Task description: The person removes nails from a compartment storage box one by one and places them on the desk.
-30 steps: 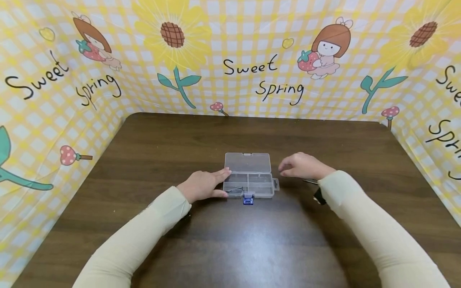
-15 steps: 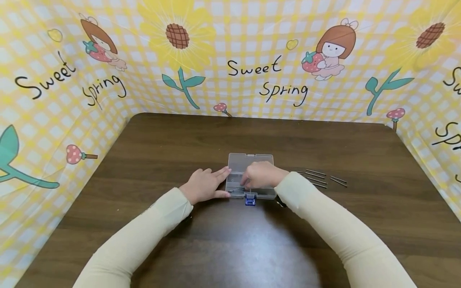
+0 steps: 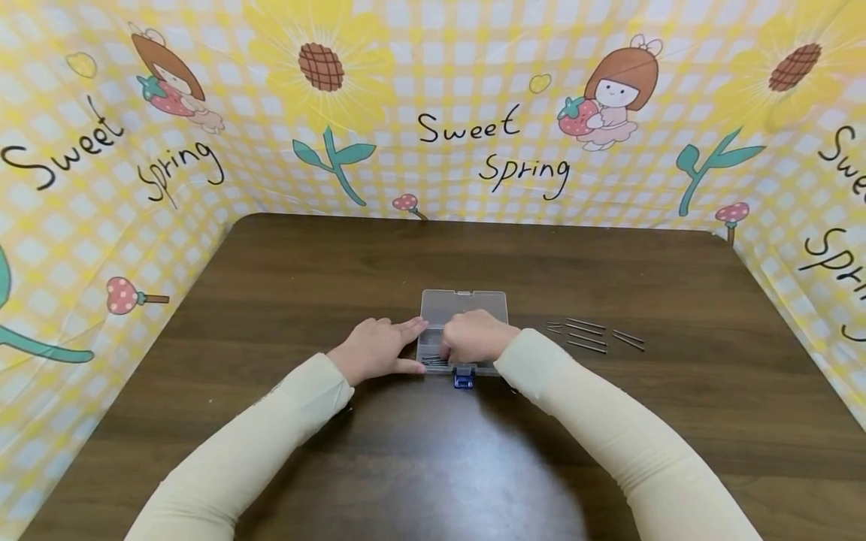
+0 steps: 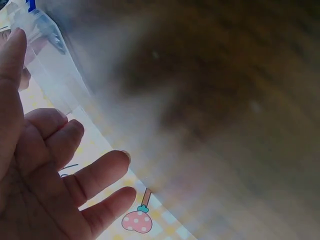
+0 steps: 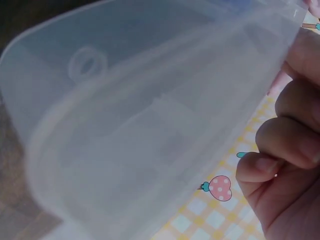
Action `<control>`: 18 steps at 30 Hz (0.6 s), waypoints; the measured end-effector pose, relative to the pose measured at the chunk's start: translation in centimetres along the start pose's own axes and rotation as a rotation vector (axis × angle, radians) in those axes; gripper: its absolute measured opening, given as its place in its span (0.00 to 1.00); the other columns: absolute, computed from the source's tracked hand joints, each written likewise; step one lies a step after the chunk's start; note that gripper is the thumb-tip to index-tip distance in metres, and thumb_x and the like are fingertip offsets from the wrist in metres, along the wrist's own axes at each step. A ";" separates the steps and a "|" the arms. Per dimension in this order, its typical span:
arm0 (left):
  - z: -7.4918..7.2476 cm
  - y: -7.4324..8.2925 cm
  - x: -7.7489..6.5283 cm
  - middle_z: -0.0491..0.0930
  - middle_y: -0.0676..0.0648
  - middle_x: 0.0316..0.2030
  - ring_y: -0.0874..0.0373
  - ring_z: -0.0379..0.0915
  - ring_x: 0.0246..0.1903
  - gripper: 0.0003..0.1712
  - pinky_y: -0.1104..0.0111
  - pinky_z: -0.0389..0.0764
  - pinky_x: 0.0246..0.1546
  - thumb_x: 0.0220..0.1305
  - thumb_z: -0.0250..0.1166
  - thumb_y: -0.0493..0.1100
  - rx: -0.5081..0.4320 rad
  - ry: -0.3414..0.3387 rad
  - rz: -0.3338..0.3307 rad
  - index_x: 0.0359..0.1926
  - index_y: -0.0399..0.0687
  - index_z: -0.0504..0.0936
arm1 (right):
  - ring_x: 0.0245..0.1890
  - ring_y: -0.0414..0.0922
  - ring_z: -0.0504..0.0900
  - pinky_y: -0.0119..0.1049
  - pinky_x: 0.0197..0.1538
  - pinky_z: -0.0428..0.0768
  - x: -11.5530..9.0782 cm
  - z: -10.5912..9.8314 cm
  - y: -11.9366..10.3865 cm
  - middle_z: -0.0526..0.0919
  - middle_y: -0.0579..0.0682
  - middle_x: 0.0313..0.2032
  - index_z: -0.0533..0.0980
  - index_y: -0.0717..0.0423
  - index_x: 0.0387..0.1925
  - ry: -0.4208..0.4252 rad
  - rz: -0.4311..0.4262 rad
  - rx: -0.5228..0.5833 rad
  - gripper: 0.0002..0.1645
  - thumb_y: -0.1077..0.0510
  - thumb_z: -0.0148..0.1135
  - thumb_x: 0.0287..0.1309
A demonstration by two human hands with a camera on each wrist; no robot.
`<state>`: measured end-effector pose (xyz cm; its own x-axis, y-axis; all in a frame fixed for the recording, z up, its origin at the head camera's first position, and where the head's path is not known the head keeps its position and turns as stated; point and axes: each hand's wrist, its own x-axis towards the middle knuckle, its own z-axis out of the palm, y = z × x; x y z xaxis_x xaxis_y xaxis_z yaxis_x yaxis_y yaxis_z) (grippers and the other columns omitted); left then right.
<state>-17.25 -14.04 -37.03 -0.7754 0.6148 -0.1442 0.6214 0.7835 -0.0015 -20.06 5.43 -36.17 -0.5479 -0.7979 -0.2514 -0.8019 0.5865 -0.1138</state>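
A clear plastic compartment box (image 3: 504, 304) lies with its lid tipped back and its blue latch (image 3: 463, 378) toward me. Several grey metal nails (image 3: 433, 361) lie in its front left compartment. My left hand (image 3: 375, 349) rests at the box's left side, index finger and thumb spread against its edge, other fingers loose. Over the front compartments is my right hand (image 3: 476, 336), fingers curled and tips down beside those nails. Its fingertips are hidden, so whether they pinch a nail does not show. In the right wrist view, the box's clear wall (image 5: 125, 150) stands beside the curled fingers (image 5: 287, 140).
Right of the box, several long nails (image 3: 586, 335) lie on the brown wooden table (image 3: 304, 263), with two shorter ones (image 3: 554, 327) beside them and another pair (image 3: 628, 340) farther right. A yellow checked cloth (image 3: 473, 68) walls the back and sides.
My right hand has moved left from beside the box to over its front left compartment, uncovering the loose nails on the table. The left hand stays at the box's side.
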 end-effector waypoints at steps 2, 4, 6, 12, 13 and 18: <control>0.1 0.0 0.0 0.68 0.46 0.65 0.42 0.78 0.38 0.46 0.56 0.76 0.44 0.58 0.61 0.68 -0.010 0.006 0.001 0.68 0.43 0.68 | 0.34 0.43 0.84 0.42 0.38 0.81 0.0 0.1 -0.1 0.87 0.44 0.35 0.87 0.46 0.33 0.003 0.003 -0.008 0.06 0.59 0.68 0.53; 0.1 0.0 0.1 0.69 0.46 0.64 0.42 0.78 0.38 0.46 0.56 0.76 0.44 0.57 0.61 0.67 -0.015 0.012 0.002 0.68 0.43 0.68 | 0.33 0.43 0.84 0.42 0.38 0.81 -0.1 0.0 -0.2 0.87 0.44 0.34 0.87 0.46 0.33 0.006 0.001 -0.016 0.07 0.60 0.68 0.53; 0.1 0.0 0.1 0.69 0.45 0.64 0.42 0.78 0.38 0.46 0.56 0.77 0.44 0.57 0.62 0.67 -0.022 0.012 0.000 0.67 0.42 0.68 | 0.31 0.43 0.83 0.42 0.37 0.81 0.0 -0.1 -0.4 0.87 0.44 0.33 0.87 0.46 0.31 0.010 -0.005 -0.030 0.07 0.60 0.67 0.53; 0.2 0.2 0.0 0.70 0.45 0.64 0.43 0.78 0.34 0.46 0.57 0.77 0.40 0.57 0.62 0.67 -0.019 0.012 -0.008 0.67 0.41 0.69 | 0.26 0.43 0.81 0.42 0.35 0.80 0.3 -0.4 -0.7 0.85 0.45 0.28 0.85 0.48 0.26 -0.015 0.007 -0.040 0.04 0.61 0.69 0.52; 0.2 0.2 -0.1 0.70 0.45 0.63 0.43 0.78 0.34 0.46 0.57 0.77 0.40 0.57 0.62 0.67 -0.020 0.014 -0.009 0.67 0.41 0.69 | 0.26 0.43 0.81 0.42 0.35 0.80 0.4 -0.4 -0.8 0.85 0.45 0.28 0.85 0.49 0.25 -0.020 0.009 -0.039 0.04 0.61 0.69 0.51; 0.2 0.2 -0.3 0.71 0.44 0.62 0.45 0.77 0.31 0.46 0.59 0.78 0.37 0.56 0.63 0.67 -0.013 0.020 -0.010 0.66 0.41 0.70 | 0.27 0.43 0.81 0.41 0.36 0.80 0.6 -0.3 -0.9 0.85 0.45 0.28 0.85 0.50 0.25 -0.033 -0.001 -0.028 0.01 0.59 0.71 0.50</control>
<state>-16.81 -14.07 -37.22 -0.7839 0.6083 -0.1248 0.6121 0.7907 0.0095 -19.75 4.38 -35.92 -0.5389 -0.7934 -0.2828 -0.8094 0.5808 -0.0869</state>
